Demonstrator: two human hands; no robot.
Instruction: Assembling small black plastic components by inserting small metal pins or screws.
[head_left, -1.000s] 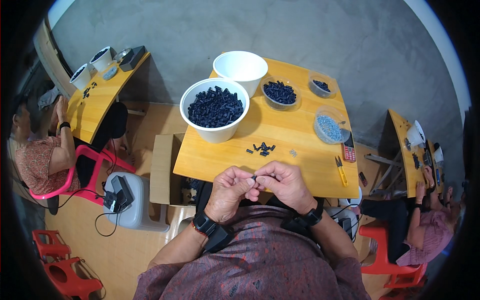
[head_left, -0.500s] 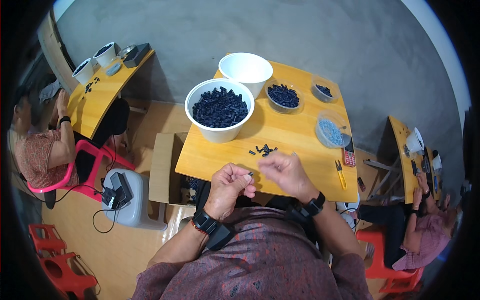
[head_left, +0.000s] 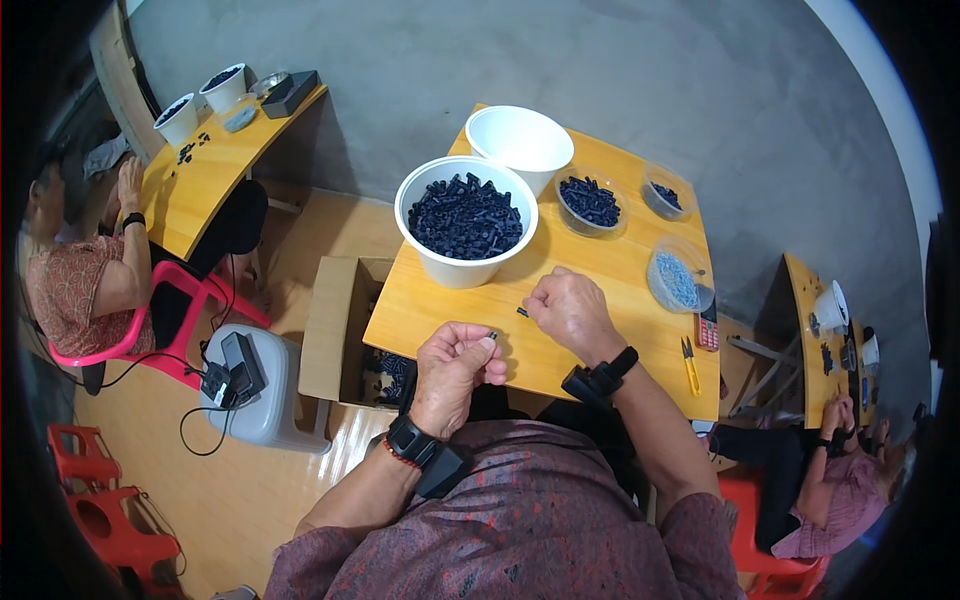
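Observation:
My left hand [head_left: 452,380] is closed above the near table edge, thumb and forefinger pinching a small dark cylindrical piece [head_left: 493,336]. My right hand [head_left: 575,315] is lowered to the yellow table [head_left: 620,350], back upward and fingers curled down. Its fingertips are hidden, so I cannot make out what they grip. One short black tube [head_left: 522,312] shows beside its fingers; the loose ones around it are covered by the hand. Beyond my hands stands a white tub [head_left: 455,272] heaped with short black tubes [head_left: 465,215].
Another white tub [head_left: 520,140] stands behind. Clear bowls hold black tubes [head_left: 590,202], more black pieces [head_left: 665,194] and light-blue bits [head_left: 676,280]. Yellow-handled snips [head_left: 692,370] and a red phone [head_left: 707,333] lie right. A cardboard box [head_left: 330,330] is below left. People sit at side tables.
My right hand has moved forward from beside my left hand and down onto the loose black tubes, its fingers now curled. My left hand keeps its pinch. The view has shifted slightly.

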